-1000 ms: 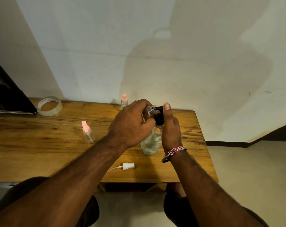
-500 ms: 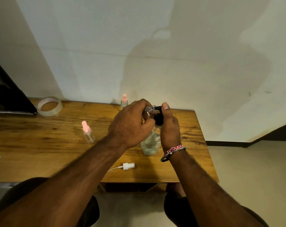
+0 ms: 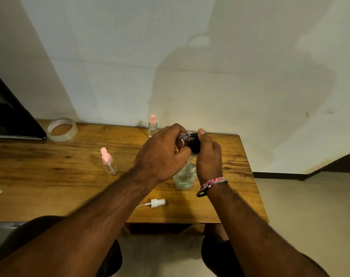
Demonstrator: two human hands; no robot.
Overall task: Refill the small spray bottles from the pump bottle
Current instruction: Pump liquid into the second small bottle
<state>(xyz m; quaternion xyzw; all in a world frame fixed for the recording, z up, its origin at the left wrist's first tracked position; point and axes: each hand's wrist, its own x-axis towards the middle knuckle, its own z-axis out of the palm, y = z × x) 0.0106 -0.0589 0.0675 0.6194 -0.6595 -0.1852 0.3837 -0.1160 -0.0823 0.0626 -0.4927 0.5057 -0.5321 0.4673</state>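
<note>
Gripping an uncapped small spray bottle (image 3: 184, 136) in your left hand (image 3: 162, 154), your right hand (image 3: 209, 158) clasps the pump bottle (image 3: 185, 174) at frame centre, hiding most of its black pump head (image 3: 194, 143).

Wooden worktop (image 3: 50, 176) set against pale, stained wall (image 3: 170, 56). Beige floor (image 3: 310, 206) at right; dark skirting (image 3: 280, 175) along wall base.

Both arms reach forward, hands meeting in the middle. Left hand (image 3: 162, 156) is curled into a grip, right hand (image 3: 209, 156) cupped beside it, thumb up.
</note>
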